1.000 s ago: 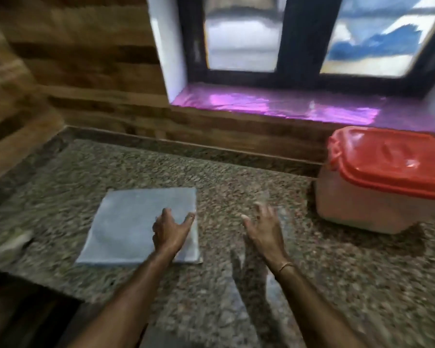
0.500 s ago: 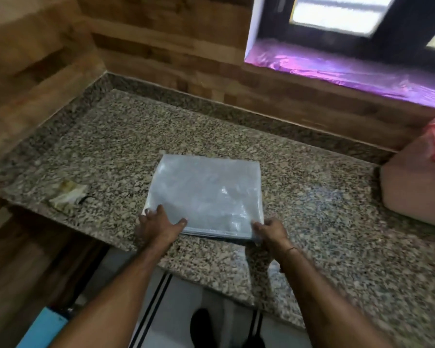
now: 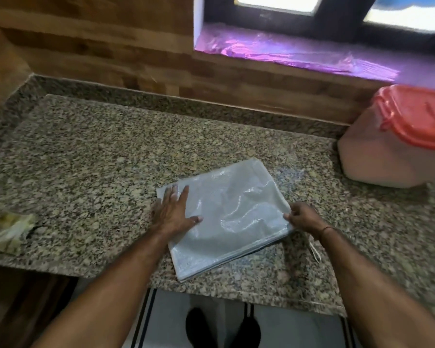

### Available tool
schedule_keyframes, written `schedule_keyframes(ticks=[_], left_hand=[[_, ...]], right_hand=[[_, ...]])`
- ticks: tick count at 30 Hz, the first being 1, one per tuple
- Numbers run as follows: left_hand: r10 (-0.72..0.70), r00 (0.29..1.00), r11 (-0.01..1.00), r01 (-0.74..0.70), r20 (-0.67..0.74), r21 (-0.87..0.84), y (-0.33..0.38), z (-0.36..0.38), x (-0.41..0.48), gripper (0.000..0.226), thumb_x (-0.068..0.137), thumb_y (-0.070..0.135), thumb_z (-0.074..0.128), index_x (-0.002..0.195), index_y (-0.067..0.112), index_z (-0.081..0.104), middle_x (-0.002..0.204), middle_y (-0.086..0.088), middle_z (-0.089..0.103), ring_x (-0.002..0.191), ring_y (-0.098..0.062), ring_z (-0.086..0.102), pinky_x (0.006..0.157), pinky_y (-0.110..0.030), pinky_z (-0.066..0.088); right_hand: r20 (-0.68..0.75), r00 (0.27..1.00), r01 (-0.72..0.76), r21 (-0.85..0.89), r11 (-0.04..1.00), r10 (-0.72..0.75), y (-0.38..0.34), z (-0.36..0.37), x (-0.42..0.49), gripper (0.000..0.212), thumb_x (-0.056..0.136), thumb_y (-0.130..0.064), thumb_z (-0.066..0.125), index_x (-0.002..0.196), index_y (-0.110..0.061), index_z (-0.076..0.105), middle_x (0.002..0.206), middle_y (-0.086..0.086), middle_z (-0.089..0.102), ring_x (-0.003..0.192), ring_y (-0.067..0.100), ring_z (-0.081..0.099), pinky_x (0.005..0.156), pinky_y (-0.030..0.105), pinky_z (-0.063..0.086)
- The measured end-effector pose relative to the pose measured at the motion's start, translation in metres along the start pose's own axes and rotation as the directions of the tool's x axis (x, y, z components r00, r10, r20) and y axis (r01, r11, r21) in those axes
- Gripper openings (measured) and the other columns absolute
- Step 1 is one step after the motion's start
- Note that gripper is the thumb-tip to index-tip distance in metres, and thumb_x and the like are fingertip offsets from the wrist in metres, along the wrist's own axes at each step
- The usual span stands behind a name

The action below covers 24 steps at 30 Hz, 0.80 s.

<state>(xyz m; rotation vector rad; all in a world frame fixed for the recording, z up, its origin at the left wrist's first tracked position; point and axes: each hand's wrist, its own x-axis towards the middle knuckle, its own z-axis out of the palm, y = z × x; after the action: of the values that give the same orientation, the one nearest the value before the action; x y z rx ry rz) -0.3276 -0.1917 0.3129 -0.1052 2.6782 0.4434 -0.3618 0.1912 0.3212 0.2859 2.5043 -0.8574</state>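
Since before, on the counter (image 3: 98, 159) the bag (image 3: 231, 214) sits skewed between my hands, its near edge slanting up toward the right. My left hand (image 3: 172, 214) presses flat on it; my right hand (image 3: 303, 218) pinches its corner.

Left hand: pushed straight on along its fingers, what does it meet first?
The left hand lies flat on the folded bag, fingers pointing away. Beyond the bag's far edge only bare counter shows, so likely the raised granite kerb at the wall comes first; depth is hard to judge.
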Motion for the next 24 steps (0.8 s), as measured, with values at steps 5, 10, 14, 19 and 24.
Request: schedule_keyframes(ticks=[5,10,14,19,24], left_hand=[[-0.002,1.0,0.997,0.004,-0.029,0.072,0.007,-0.007,0.032,0.117,0.08,0.084,0.058,0.167,0.029,0.002,0.172,-0.016,0.015,0.157,-0.035,0.017,0.123,-0.053,0.022],[-0.052,0.998,0.995,0.055,-0.041,0.087,0.011,-0.006,0.05,0.119,0.07,0.089,0.062,0.164,0.035,0.01,0.169,-0.014,0.02,0.152,-0.04,0.02,0.112,-0.058,0.034],[-0.143,0.988,0.989,0.145,-0.063,0.036,0.018,0.004,0.045,0.118,0.062,0.092,0.065,0.158,0.037,0.023,0.157,-0.021,0.037,0.142,-0.046,0.039,0.112,-0.06,0.035],[-0.224,0.972,0.971,0.216,-0.076,-0.103,0.024,0.012,0.047,0.097,0.066,0.092,0.054,0.137,0.026,0.052,0.131,-0.014,0.064,0.128,-0.041,0.052,0.1,-0.055,0.047],[-0.256,0.962,0.889,0.197,-0.093,-0.414,0.041,0.005,0.045,0.04,0.09,0.049,0.074,0.073,0.017,0.059,0.081,-0.008,0.068,0.08,-0.028,0.066,0.066,-0.031,0.044]], right_hand=[[-0.053,0.998,0.016,0.557,0.83,0.016,0.019,0.011,0.002,0.024,0.092,-0.019,0.075,0.105,0.002,0.072,0.093,0.014,0.073,0.086,0.03,0.068,0.063,0.027,0.059],[0.066,0.967,-0.078,0.996,0.041,0.247,0.019,0.049,-0.028,0.047,0.102,-0.049,0.055,0.122,-0.008,0.066,0.12,0.019,0.073,0.115,0.035,0.067,0.104,0.054,0.051],[0.161,0.969,-0.173,0.983,0.054,0.186,-0.004,0.089,-0.052,0.053,0.094,-0.03,0.07,0.134,0.003,0.057,0.126,0.024,0.068,0.122,0.043,0.063,0.095,0.051,0.059],[0.055,0.936,-0.251,0.799,0.547,0.349,-0.021,0.096,-0.041,0.023,0.103,-0.013,0.058,0.122,-0.001,0.063,0.112,0.017,0.073,0.104,0.035,0.071,0.096,0.053,0.059],[-0.006,0.962,-0.208,0.634,0.745,0.274,-0.006,0.066,-0.034,0.024,0.102,-0.018,0.059,0.118,-0.004,0.068,0.106,0.012,0.075,0.096,0.03,0.073,0.087,0.044,0.062]])
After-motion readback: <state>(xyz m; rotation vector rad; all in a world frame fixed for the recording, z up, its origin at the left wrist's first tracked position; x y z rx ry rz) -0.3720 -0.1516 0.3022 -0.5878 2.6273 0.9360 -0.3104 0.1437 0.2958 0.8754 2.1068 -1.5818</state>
